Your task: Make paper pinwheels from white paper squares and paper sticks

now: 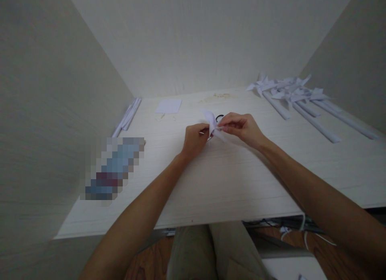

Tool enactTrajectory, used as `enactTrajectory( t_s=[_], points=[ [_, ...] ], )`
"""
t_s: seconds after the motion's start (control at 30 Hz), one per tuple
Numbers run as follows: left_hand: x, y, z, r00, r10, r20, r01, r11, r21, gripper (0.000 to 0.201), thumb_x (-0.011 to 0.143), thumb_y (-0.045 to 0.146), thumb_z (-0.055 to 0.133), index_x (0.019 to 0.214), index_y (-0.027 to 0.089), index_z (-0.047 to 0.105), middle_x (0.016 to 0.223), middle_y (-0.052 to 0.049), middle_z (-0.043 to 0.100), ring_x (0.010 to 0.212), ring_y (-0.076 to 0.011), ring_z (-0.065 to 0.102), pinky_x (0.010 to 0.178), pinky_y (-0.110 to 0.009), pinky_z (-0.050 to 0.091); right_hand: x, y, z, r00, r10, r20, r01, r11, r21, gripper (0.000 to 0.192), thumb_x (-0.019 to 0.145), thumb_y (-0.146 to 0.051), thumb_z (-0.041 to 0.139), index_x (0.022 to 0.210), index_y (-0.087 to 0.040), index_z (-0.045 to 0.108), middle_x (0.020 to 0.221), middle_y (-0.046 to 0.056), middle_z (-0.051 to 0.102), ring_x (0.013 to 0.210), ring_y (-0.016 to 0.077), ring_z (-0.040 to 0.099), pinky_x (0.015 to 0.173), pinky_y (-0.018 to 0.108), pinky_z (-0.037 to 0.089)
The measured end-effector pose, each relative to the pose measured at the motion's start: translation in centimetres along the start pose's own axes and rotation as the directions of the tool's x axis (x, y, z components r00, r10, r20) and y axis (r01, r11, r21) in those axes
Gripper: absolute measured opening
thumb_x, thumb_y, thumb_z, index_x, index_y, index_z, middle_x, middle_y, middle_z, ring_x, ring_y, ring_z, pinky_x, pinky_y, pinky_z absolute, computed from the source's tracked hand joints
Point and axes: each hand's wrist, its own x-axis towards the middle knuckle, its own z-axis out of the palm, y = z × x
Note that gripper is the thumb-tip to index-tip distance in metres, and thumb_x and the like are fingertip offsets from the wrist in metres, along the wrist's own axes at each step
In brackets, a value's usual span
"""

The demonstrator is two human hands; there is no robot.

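Above the middle of the table, my left hand (196, 140) is closed on a folded white paper pinwheel (212, 125). My right hand (245, 129) pinches at the pinwheel's centre from the other side, thumb and fingertips together. Part of the paper is hidden by the fingers. Just behind it shows a black loop (220, 117); what it belongs to is covered by the hands and the paper.
Several paper pinwheels on rolled paper sticks (313, 119) lie at the right. Rolled paper tubes (128, 116) rest along the left wall, beside a white paper square (169, 106). A blurred-out item (117, 167) lies at front left. Small tan bits (218, 97) are scattered at the back.
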Motion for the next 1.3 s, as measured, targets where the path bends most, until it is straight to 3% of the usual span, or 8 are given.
enactTrajectory(
  t_s=[0.2,0.47,0.77,1.07,1.3],
  points=[
    [0.05,0.18,0.01,1.000,-0.029,-0.001,0.029,0.999,-0.012,0.018,0.065,0.005,0.048,0.062,0.013,0.064,0.057,0.001,0.063,0.051,-0.0059,0.054,0.048,-0.014,0.043,-0.43,0.45,0.67,0.985,-0.120,-0.122,0.076,0.945,-0.318,0.008,0.069,-0.022,0.060,0.073,-0.020,0.065,0.074,0.003,0.063,0.067,0.0143,0.057,0.060,0.028,0.044],
    [0.00,-0.16,0.15,0.995,-0.093,0.036,0.097,0.990,-0.102,0.013,0.068,0.010,0.049,0.065,0.012,0.062,0.061,-0.001,0.063,0.053,-0.0066,0.055,0.049,-0.015,0.045,-0.84,0.53,0.95,0.980,-0.197,-0.017,0.144,0.774,-0.617,0.014,0.077,-0.023,0.050,0.070,-0.017,0.060,0.065,0.003,0.058,0.060,0.0135,0.051,0.057,0.026,0.038],
    [-0.02,-0.06,0.11,0.995,-0.056,0.078,0.063,0.993,-0.097,0.015,0.070,0.009,0.046,0.067,0.012,0.061,0.060,0.000,0.061,0.054,-0.0062,0.055,0.048,-0.014,0.045,-0.69,0.27,0.81,0.985,-0.149,0.081,0.166,0.742,-0.649,0.019,0.081,-0.022,0.041,0.068,-0.016,0.054,0.066,0.004,0.052,0.062,0.0143,0.046,0.059,0.026,0.035],
    [-0.06,-0.44,0.02,0.993,0.059,0.105,-0.066,0.996,0.065,0.018,0.074,0.013,0.045,0.062,0.013,0.059,0.061,0.000,0.060,0.056,-0.0071,0.054,0.052,-0.017,0.043,-0.60,0.01,0.75,0.987,-0.147,0.066,0.155,0.762,-0.629,0.017,0.080,-0.021,0.043,0.067,-0.018,0.053,0.062,0.001,0.050,0.058,0.0126,0.043,0.055,0.025,0.032],
    [-0.15,-0.77,0.00,0.991,0.082,0.103,-0.100,0.979,0.178,0.022,0.075,0.016,0.046,0.056,0.013,0.055,0.053,0.001,0.055,0.050,-0.0069,0.049,0.048,-0.017,0.039,-0.70,-0.03,0.58,0.981,-0.176,0.083,0.190,0.776,-0.602,0.014,0.079,-0.020,0.046,0.068,-0.018,0.055,0.067,0.002,0.054,0.063,0.0136,0.047,0.058,0.025,0.034]
  ],
)
